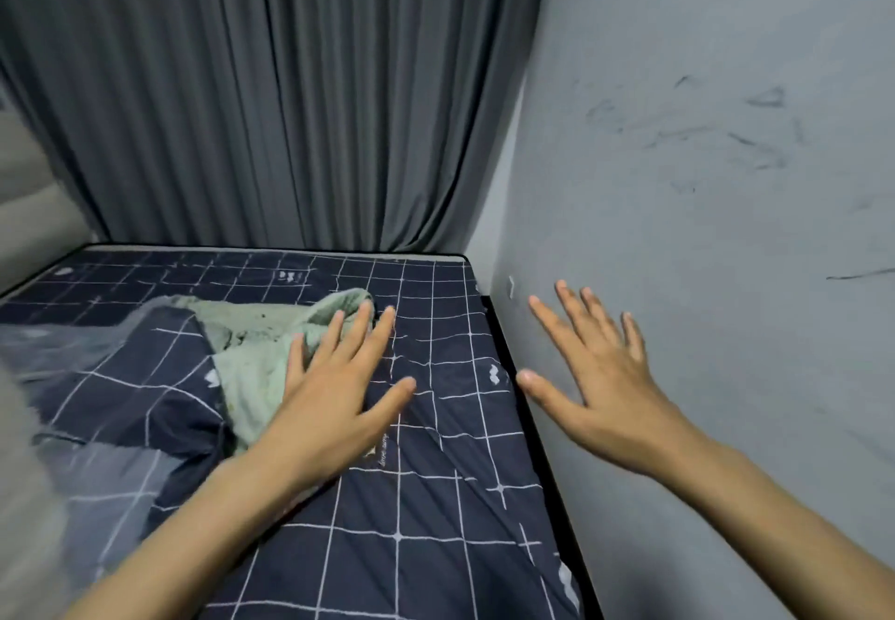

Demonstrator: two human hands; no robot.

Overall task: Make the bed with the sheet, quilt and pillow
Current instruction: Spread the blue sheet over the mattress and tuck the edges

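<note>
- The grey pleated curtain (pixel 271 96) hangs floor-length along the far edge of the bed, folds bunching toward the far right corner.
- The pale grey painted wall (pixel 717 241) runs along the bed's right edge and is marked with dark scribbles and smudges.
- The bed (pixel 520 377) shows a thin black frame edge along its right side, tight to that wall.
- The navy sheet with a white grid pattern and small white motifs (pixel 436 498) is spread over the mattress out to the far and right edges; it lies flat at the far side and is creased on the near side.
- The navy-and-grey grid-patterned quilt (pixel 131 392) lies rumpled over the left part of the bed, one corner turned back.
- The pale green cloth, soft and crumpled (pixel 252 377), lies in the middle of the bed, partly tucked under the quilt's turned corner. Whether it is the pillow I cannot tell.
- The left hand (pixel 339 387) lies flat, grip apart with fingers straight and spread, palm on the sheet and fingertips over the green cloth's right edge.
- The right hand (pixel 600 377) is spread wide, grip apart and holding nothing, at the wall just past the bed's right edge; whether it touches the wall I cannot tell.
</note>
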